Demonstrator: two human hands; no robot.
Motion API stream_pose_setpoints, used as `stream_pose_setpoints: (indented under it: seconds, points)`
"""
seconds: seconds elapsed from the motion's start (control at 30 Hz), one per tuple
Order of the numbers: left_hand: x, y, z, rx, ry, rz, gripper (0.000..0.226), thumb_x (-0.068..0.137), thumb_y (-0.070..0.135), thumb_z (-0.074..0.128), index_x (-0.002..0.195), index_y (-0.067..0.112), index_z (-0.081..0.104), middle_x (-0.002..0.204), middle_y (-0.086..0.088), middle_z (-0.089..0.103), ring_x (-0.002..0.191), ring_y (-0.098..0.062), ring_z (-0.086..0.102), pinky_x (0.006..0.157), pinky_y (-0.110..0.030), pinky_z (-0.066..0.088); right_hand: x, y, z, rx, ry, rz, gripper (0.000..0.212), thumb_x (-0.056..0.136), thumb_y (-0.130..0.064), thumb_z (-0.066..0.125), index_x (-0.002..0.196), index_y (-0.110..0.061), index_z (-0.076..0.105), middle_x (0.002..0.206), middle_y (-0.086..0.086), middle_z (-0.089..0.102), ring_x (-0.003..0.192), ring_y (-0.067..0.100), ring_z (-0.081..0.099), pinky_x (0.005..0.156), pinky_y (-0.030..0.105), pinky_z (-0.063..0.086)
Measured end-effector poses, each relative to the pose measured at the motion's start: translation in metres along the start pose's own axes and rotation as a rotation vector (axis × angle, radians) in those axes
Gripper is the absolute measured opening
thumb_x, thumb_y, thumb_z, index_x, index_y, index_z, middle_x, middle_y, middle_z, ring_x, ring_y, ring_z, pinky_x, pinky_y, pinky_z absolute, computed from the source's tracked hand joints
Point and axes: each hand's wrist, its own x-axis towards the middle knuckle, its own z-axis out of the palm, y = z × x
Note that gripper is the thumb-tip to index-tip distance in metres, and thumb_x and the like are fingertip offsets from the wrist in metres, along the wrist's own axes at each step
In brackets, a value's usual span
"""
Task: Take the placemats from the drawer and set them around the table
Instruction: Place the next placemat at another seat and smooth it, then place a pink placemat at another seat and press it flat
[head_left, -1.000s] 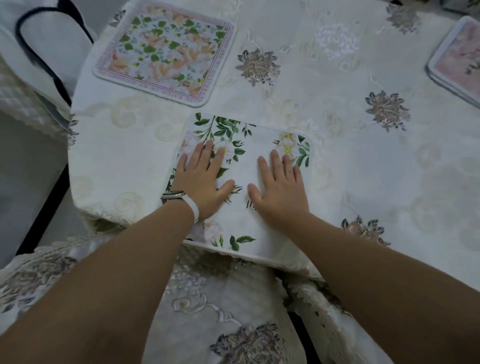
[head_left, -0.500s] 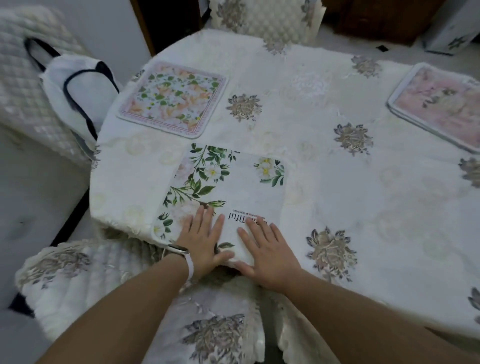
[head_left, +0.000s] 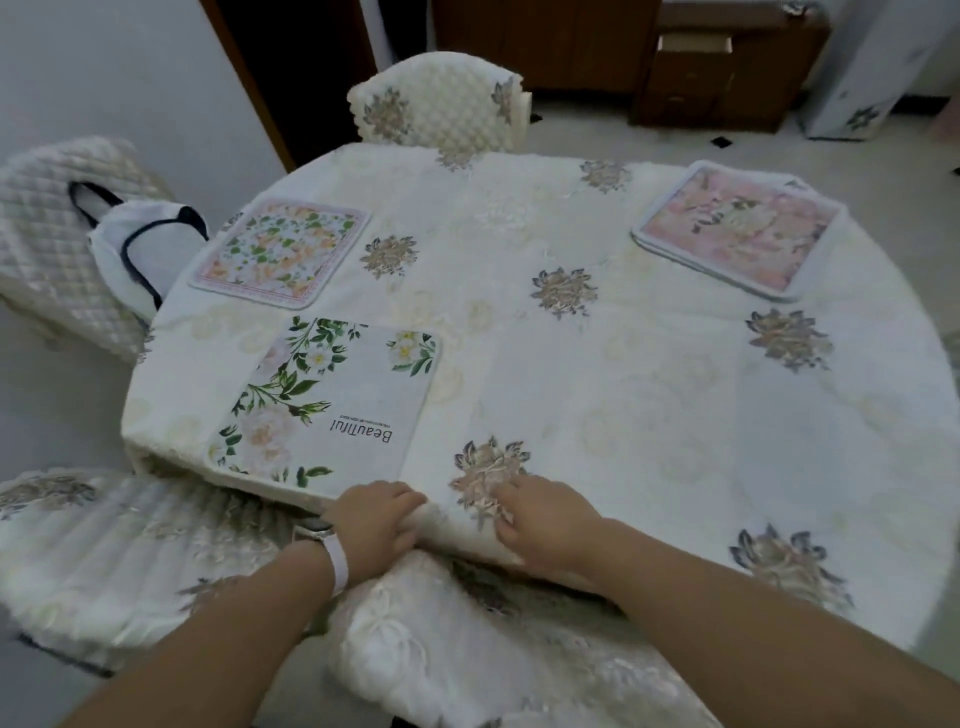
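**Three placemats on table, both hands at near edge**

Round table (head_left: 649, 395) w/ cream floral tablecloth (head_left: 519, 338). Three placemats laid out, all flat on the cloth:
- green-leaf placemat (head_left: 332, 400) at near-left edge, printed "Beautiful", text upside down from this view; near corner reaches the table rim.
- orange-flower placemat (head_left: 283, 252) just beyond it, far-left, close but not touching.
- pink placemat (head_left: 737, 228) on far-right side, well apart from the other two.

Left hand (head_left: 379, 522), watch w/ white strap on wrist, fingers curled over the table rim, gripping a fold of tablecloth just beside the near-right corner of the green-leaf mat. Can't tell if it also touches the mat. Right hand (head_left: 545, 519) lies palm down on the cloth at the rim, fingers loosely spread, over an embroidered flower; holds nothing. Hands near each other, not touching.

Chairs w/ quilted covers round the table: one far side (head_left: 441, 104), one left (head_left: 47, 234) w/ a white bag (head_left: 150, 244) w/ dark straps on it. Wood cabinet (head_left: 727, 67) at back wall, top drawer (head_left: 693, 44) open.
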Motion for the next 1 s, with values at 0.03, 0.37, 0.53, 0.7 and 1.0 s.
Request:
stream_pose_setpoints:
  seconds: [0.03,0.37,0.53,0.7,1.0]
  points:
    - [-0.002,0.007,-0.004,-0.003,0.030,-0.033,0.053,0.084,0.050,0.043,0.122,0.020,0.065,0.116,-0.002,0.069,0.101,-0.028,0.066,0.081,-0.038,0.053,-0.014,0.013,-0.005,-0.006,-0.006,0.015,0.039,0.096,-0.041,0.039,0.126,-0.017,0.050,0.115,0.008,0.059,0.104,0.029,0.056,0.085,0.042,0.049]
    - [0.006,0.130,-0.044,0.051,0.223,0.105,0.042,0.080,0.043,0.049,0.110,0.022,0.068,0.097,0.003,0.073,0.081,-0.019,0.070,0.060,-0.029,0.058,-0.140,0.086,-0.039,0.010,0.116,0.098,0.050,0.098,-0.046,0.038,0.140,-0.021,0.042,0.129,0.003,0.054,0.112,0.024,0.053,0.092,0.041,0.047]
    - [0.024,0.177,-0.054,0.044,0.265,0.183,0.050,0.083,0.049,0.049,0.119,0.019,0.067,0.111,0.002,0.071,0.096,-0.018,0.069,0.076,-0.035,0.059,-0.172,0.096,-0.054,-0.078,0.211,0.143,0.048,0.096,-0.048,0.038,0.135,-0.021,0.047,0.127,0.001,0.055,0.110,0.023,0.053,0.091,0.040,0.047]
    - [0.052,0.207,-0.054,-0.056,0.275,0.282,0.058,0.086,0.053,0.047,0.134,0.022,0.056,0.124,0.002,0.065,0.108,-0.020,0.063,0.084,-0.038,0.055,-0.207,0.107,-0.063,-0.055,0.234,0.268,0.051,0.095,-0.050,0.037,0.139,-0.025,0.044,0.132,-0.004,0.052,0.111,0.019,0.051,0.091,0.035,0.046]
    - [0.106,0.289,-0.062,-0.070,0.276,0.480,0.054,0.084,0.052,0.045,0.123,0.020,0.065,0.121,-0.004,0.068,0.104,-0.025,0.067,0.079,-0.041,0.057,-0.285,0.134,-0.089,-0.146,0.344,0.467,0.052,0.095,-0.049,0.038,0.137,-0.021,0.051,0.137,0.004,0.053,0.119,0.026,0.051,0.096,0.042,0.046]
